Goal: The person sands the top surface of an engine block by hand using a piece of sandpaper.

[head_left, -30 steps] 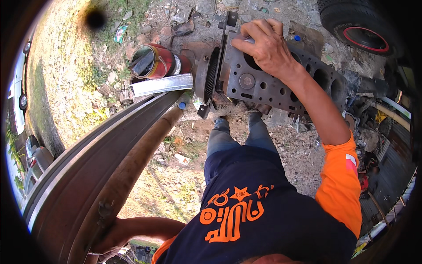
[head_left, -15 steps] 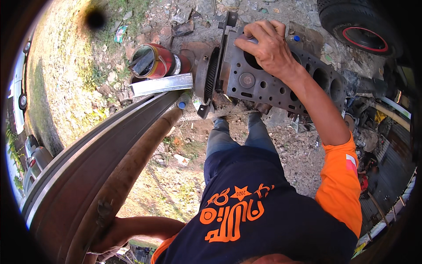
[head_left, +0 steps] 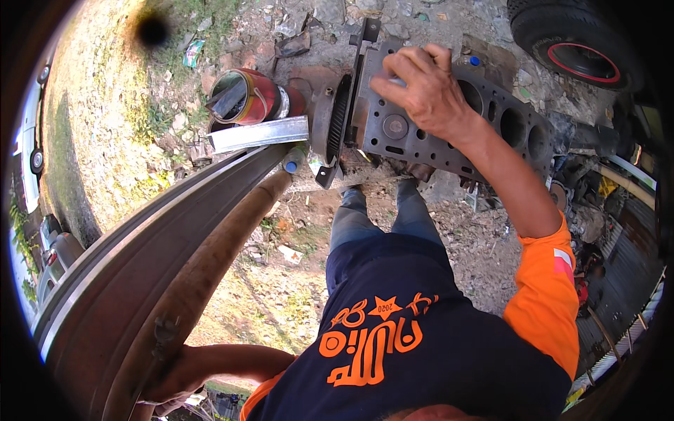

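Observation:
An engine block [head_left: 449, 144] of dark grey metal lies ahead of me, its flat top face showing round cylinder bores and smaller holes. Over the left part of that face is my right hand [head_left: 425, 88], fingers bent and drawn together, fingertips low over the metal. Whatever they may hold is hidden, and the fingertips are slightly blurred. A toothed flywheel [head_left: 339, 119] stands at the block's left end beside a flat metal bar [head_left: 368, 35]. At the lower left my left hand [head_left: 172, 386] is wrapped round a brown wooden post [head_left: 203, 274]; its fingers are partly hidden.
A long metal beam [head_left: 161, 231] runs beside the post. Left of the flywheel are a red paint can [head_left: 260, 98], a silver metal channel [head_left: 260, 135] and a blue-capped bottle [head_left: 291, 167]. A tyre [head_left: 579, 49] lies at the far right, and mixed scrap [head_left: 583, 210] lies nearer.
My right hand has shifted slightly left and nearer across the block's top, uncovering more of a cylinder bore. My left hand keeps its place on the post.

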A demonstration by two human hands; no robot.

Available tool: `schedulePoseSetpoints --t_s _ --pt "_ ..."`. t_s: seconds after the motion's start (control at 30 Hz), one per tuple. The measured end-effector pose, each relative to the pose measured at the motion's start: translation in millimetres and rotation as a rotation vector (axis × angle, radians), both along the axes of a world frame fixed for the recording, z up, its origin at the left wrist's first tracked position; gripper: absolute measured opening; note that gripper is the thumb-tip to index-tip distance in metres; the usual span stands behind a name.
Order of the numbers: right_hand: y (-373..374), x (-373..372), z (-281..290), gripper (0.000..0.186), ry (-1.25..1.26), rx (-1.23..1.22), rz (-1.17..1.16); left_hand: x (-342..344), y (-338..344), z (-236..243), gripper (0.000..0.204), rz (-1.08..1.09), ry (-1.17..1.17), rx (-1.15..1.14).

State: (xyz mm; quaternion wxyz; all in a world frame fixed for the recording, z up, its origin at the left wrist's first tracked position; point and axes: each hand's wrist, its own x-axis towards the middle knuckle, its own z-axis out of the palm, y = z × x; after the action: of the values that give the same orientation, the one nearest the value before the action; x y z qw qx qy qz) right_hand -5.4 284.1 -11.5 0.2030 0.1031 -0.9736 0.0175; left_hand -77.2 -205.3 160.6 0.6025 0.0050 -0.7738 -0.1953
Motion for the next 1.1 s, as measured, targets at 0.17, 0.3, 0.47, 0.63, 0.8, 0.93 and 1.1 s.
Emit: schedulePoseSetpoints --t_s 0.17,0.3,0.47,0.63,0.8,0.93,1.1 --pt "9.0 0.3 1.8 0.024 -0.026 0.015 -0.022 -0.6 10.4 -3.7 0.061 0.064 -0.005 -0.136" --pt "-3.4 5.5 -6.7 0.024 0.006 -0.04 0.037 -9.8 5.0 0.4 0.061 -0.273 0.175 0.467" --pt "-2.8 7.5 -6.9 0.021 0.011 -0.034 0.015 -7.1 7.1 -2.2 0.047 -0.237 0.156 0.36" --pt "19.1 -1.7 -3.5 0.021 0.008 0.004 -0.151 -3.1 4.1 -4.1 0.042 -0.024 0.013 0.011" --pt "-0.8 10.8 4.4 0.024 -0.05 -0.07 0.036 -10.4 35.3 0.5 0.036 -0.353 0.271 0.539" --pt "-6.7 14.4 2.9 0.022 -0.031 -0.025 0.0 -11.1 26.4 1.3 0.036 -0.363 0.266 0.509" --pt "-14.0 14.8 5.1 0.02 -0.026 -0.051 0.024 -9.0 18.8 -1.9 0.04 -0.211 0.182 0.282"
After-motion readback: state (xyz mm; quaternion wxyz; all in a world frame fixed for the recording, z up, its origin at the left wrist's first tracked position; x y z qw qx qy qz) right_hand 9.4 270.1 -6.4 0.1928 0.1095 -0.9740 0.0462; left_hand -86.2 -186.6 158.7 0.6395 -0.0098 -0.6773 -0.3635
